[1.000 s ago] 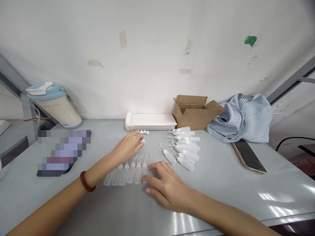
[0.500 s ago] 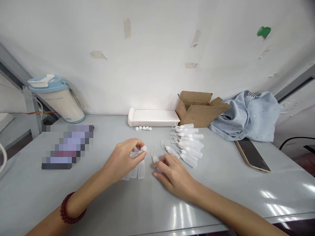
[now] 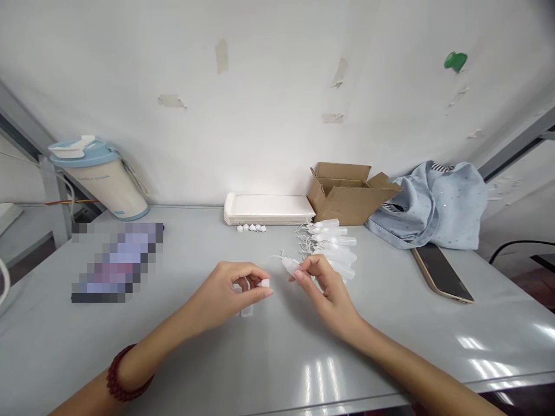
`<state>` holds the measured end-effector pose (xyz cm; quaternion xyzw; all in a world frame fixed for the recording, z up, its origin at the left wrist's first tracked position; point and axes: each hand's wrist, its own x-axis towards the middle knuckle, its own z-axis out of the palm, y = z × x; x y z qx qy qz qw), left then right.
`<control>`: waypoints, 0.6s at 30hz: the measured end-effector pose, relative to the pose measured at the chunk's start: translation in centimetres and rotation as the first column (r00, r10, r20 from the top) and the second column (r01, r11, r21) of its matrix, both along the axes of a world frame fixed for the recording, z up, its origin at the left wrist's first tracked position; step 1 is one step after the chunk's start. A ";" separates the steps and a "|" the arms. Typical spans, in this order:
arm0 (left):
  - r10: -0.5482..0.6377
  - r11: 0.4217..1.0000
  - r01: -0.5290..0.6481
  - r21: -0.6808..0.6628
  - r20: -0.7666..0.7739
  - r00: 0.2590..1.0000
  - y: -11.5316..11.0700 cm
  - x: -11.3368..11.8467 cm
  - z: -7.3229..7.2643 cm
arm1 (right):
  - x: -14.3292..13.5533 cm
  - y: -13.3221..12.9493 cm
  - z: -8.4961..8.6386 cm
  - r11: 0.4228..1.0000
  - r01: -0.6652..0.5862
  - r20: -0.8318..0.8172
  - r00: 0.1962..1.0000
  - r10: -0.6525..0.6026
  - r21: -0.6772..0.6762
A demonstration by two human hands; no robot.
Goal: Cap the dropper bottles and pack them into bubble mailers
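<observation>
Between thumb and fingers, my left hand (image 3: 236, 288) pinches a small white cap (image 3: 265, 283). Under that hand a few translucent bottles (image 3: 247, 311) lie on the table, mostly hidden by it. My right hand (image 3: 325, 292) grips a small translucent squeeze bottle (image 3: 290, 266), its tip and a thin string pointing up and left, toward the cap. Cap and bottle are apart. Behind my right hand lies a pile of similar bottles (image 3: 332, 240) with strings, partly covered by the hand.
Several white caps (image 3: 251, 228) sit before a stack of white padded sheets (image 3: 269, 207). An open cardboard box (image 3: 353, 202), a pale blue cloth bag (image 3: 451, 202) and a phone (image 3: 440, 274) are to the right. On the left are a tumbler (image 3: 106, 182) and a blurred-out device (image 3: 121, 260).
My right hand has lifted a bottle off the table and turned it toward the left. My left hand, still pinching the cap, has moved slightly right and down.
</observation>
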<state>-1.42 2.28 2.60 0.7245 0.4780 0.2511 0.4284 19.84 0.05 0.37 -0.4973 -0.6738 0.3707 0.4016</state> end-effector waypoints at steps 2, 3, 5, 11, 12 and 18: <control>0.052 0.996 -0.046 -0.079 0.074 0.996 -0.1 0.3 -0.1 | 0.0 -0.1 0.4 0.993 -0.073 -0.118 0.991 0.063 -0.088; 0.085 0.991 -0.072 -0.114 0.110 0.990 0.0 0.5 -0.1 | -0.1 -0.1 0.6 0.986 -0.114 -0.164 0.982 0.093 -0.124; 0.128 0.982 -0.100 -0.161 0.172 0.977 0.0 0.6 -0.1 | -0.1 -0.1 0.7 0.966 -0.188 -0.223 0.964 0.147 -0.176; 0.018 0.991 0.011 -0.132 0.218 0.976 -0.1 0.5 0.5 | 0.0 -0.1 0.3 0.938 -0.297 -0.216 0.942 0.257 -0.181; -0.011 0.991 0.039 -0.130 0.209 0.978 -0.2 0.4 0.5 | 0.0 -0.1 0.2 0.939 -0.297 -0.190 0.945 0.264 -0.171; -0.082 0.974 0.108 -0.197 0.134 0.988 -0.4 0.4 0.5 | -0.3 -0.2 -0.1 0.962 -0.263 -0.051 0.964 0.259 -0.069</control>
